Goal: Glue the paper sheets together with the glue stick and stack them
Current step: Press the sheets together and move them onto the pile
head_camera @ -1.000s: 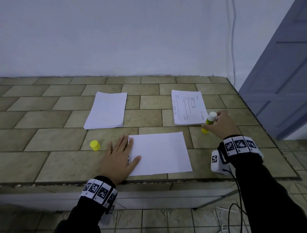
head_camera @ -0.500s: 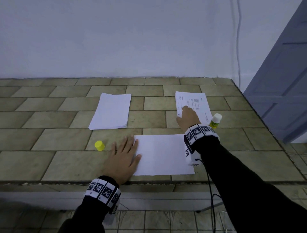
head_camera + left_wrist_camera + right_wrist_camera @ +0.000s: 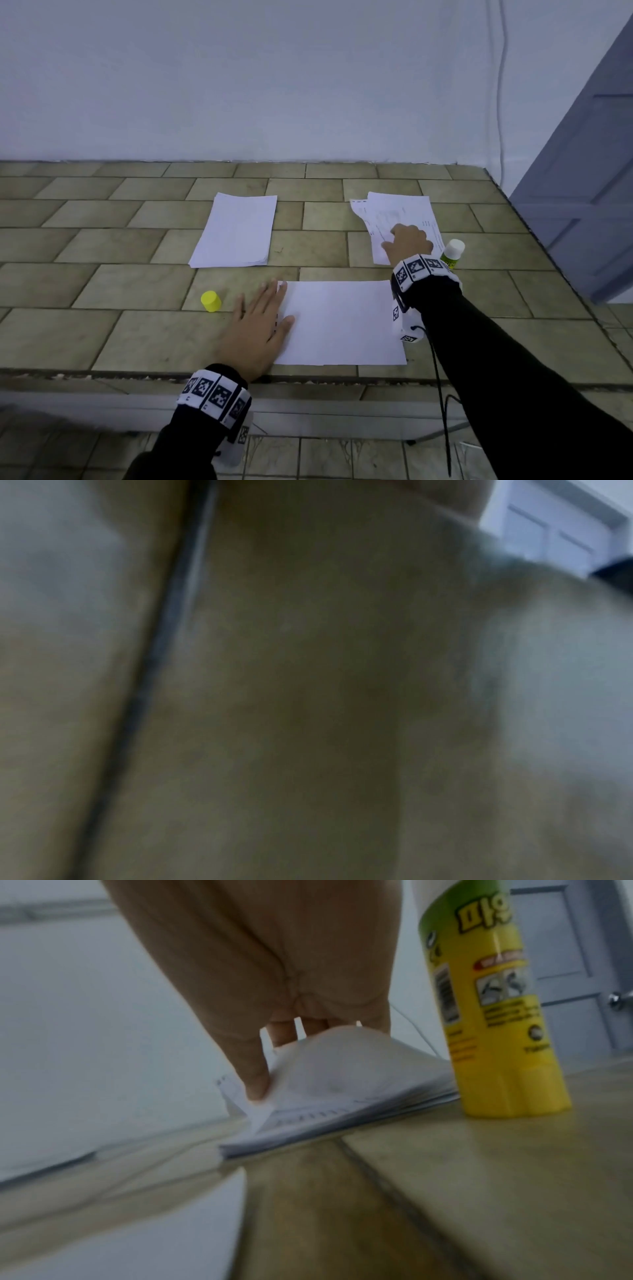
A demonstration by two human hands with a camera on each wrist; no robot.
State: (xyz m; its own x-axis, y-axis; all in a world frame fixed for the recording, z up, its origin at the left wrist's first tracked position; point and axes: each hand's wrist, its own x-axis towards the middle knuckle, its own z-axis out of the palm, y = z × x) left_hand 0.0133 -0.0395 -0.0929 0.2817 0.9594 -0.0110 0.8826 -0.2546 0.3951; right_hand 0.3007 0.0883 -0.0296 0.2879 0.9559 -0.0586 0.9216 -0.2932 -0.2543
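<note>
Bulging upward, the top printed white paper sheet (image 3: 342, 1064) is pinched by the right hand (image 3: 407, 241); the left hand (image 3: 255, 329) presses flat on the blank white sheet (image 3: 339, 322).

L wrist view is all blur: only tan bench (image 3: 308, 696) w/ a dark seam, no fingers or paper readable. In R wrist view the glue stick (image 3: 493, 1015) is cut off at the top edge, label text too soft to read. Right hand (image 3: 260, 961) covers part of the printed stack (image 3: 342, 1096); print too small to read. Head view: glue stick base hidden behind R wrist band (image 3: 419, 269).
</note>
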